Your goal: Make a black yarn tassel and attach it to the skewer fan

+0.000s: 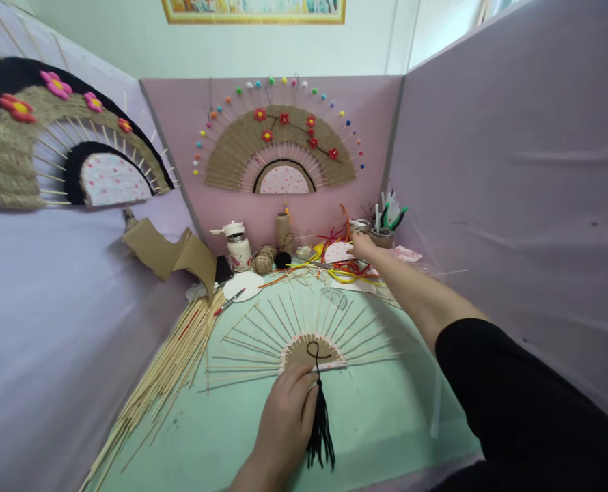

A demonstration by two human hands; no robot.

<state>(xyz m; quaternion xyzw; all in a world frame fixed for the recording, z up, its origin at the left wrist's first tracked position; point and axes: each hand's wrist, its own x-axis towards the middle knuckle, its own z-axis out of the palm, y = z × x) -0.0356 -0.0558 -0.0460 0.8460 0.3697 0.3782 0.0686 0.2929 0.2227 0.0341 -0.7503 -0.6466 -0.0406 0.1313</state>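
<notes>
Across the pale green table (386, 417), seen from the head camera, an unfinished fan lies near the person: a half-round cardboard base (298, 353) edged with spotted material, with thin sticks (237, 382) radiating from it. On its lower edge sits a black tassel (321, 427), its loop over the cardboard and its strands hanging toward the person.

The left hand (287, 403) is half curled at that edge, thumb and forefinger against the tassel's neck; whether they pinch it or only press it down, I cannot tell. The right hand (363, 246) is stretched to the back, beside a spotted half-round piece (337, 253) and over the tangled pipe cleaners (342, 278). Its fingertips are too small and partly hidden to show a grip. Behind it stands a cup holding green-handled pliers (399, 219).

The step in hand looks like a reach into the supplies while the tassel is steadied in place. As I judge it, the next move calls for a precise pick from the clutter, with the left hand kept calm so that tassel and loose-looking sticks do not shift.
</notes>
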